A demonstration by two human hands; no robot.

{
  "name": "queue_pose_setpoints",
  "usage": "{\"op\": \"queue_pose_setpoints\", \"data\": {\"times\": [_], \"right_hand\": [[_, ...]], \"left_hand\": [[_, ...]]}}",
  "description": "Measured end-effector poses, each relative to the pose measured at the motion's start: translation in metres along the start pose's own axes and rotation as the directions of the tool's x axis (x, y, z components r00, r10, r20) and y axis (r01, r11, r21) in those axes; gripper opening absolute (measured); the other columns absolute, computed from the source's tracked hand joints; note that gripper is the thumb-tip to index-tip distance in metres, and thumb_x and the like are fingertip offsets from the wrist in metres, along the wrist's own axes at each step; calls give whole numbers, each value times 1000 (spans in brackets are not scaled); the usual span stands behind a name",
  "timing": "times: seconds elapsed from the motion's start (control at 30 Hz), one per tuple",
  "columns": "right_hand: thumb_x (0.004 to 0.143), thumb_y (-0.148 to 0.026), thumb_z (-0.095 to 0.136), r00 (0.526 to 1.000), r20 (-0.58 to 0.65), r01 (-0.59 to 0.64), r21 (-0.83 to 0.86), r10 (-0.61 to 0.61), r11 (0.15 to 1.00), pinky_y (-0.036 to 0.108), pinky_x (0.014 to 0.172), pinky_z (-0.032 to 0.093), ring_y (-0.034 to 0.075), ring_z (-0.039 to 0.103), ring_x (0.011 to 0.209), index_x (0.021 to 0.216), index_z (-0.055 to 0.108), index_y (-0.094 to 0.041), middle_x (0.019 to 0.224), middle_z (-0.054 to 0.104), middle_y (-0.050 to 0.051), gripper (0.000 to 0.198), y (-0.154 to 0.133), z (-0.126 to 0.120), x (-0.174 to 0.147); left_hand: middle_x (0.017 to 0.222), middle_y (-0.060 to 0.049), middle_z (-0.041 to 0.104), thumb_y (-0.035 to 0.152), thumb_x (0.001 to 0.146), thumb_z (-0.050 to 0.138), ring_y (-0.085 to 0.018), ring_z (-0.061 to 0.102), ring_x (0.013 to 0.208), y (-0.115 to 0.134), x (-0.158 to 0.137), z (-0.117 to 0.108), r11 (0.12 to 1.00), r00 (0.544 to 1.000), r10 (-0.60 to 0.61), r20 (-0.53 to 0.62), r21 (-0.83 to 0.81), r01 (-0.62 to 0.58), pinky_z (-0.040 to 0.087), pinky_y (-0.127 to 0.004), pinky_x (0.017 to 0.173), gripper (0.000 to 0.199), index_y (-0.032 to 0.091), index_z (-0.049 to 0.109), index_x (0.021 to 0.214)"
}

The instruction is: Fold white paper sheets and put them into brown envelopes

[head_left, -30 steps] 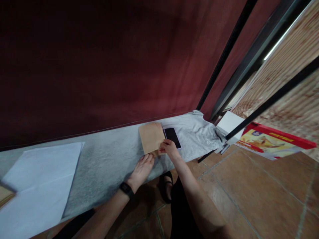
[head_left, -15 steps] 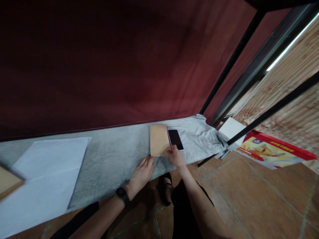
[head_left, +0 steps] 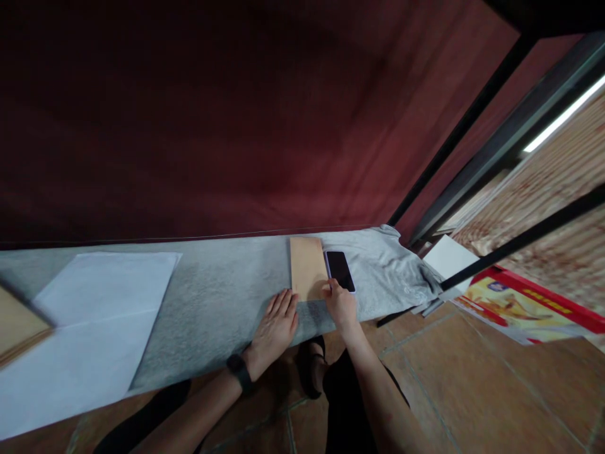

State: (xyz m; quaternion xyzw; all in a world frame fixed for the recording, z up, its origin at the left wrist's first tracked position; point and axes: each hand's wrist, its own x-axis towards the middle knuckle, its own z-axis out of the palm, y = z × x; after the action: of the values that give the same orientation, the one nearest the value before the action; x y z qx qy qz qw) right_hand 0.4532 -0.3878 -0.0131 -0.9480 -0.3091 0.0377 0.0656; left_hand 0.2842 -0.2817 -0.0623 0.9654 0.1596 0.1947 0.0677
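A tan kraft-paper piece (head_left: 307, 268), like an envelope or paper bag, lies flat on the grey cloth. My left hand (head_left: 278, 321), with a black watch on its wrist, is laid flat with fingers stretched out. Its thumb side touches the lower left corner of the kraft paper. At the lower right corner my right hand (head_left: 343, 306) is closed, with its fingers curled over the paper's edge. Anything inside that grip is hidden. Just right of the paper lies a phone (head_left: 339, 270) with a dark screen, its lower end partly behind my right fingers.
A large white sheet (head_left: 108, 340) lies on the grey-covered bench (head_left: 212, 284) to the left. On it rests a tan stack (head_left: 19, 325). Behind stands a dark red panel (head_left: 236, 157). Black frame bars (head_left: 463, 129) and a red-yellow box (head_left: 529, 302) are at the right.
My left hand has flattened, with its fingers spread along the paper's lower left corner. My right hand stays by the lower right corner. The view has shifted slightly.
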Motion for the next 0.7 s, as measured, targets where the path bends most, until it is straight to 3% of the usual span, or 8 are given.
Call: {"op": "queue_pose_setpoints", "data": {"times": [0.33, 0.53, 0.7], "right_hand": [[104, -28, 48, 998, -35, 55, -76, -57, 996, 30, 74, 52, 27, 76, 92, 129, 62, -15, 97, 77, 16, 32, -7, -3, -4], [105, -26, 45, 997, -49, 63, -98, -68, 993, 29, 72, 51, 26, 76, 90, 117, 68, -14, 96, 77, 16, 29, -11, -2, -4], [104, -30, 47, 993, -96, 56, -104, -66, 993, 28, 69, 50, 26, 76, 84, 120, 68, -16, 90, 77, 15, 30, -16, -5, -4]], "left_hand": [[145, -19, 59, 26, 100, 42, -31, 53, 137, 6, 2, -2, 999, 999, 5, 50, 48, -7, 40, -49, 115, 44, 10, 59, 137], [144, -17, 59, 26, 100, 42, -30, 52, 137, 8, 2, -6, 1000, 1000, 4, 14, 12, -4, 40, -48, 114, 42, 12, 58, 137], [147, -17, 57, 26, 100, 45, -29, 50, 139, 8, 2, -11, 998, 997, -10, 74, -56, 14, 37, -47, 117, 44, 13, 55, 140]]}}
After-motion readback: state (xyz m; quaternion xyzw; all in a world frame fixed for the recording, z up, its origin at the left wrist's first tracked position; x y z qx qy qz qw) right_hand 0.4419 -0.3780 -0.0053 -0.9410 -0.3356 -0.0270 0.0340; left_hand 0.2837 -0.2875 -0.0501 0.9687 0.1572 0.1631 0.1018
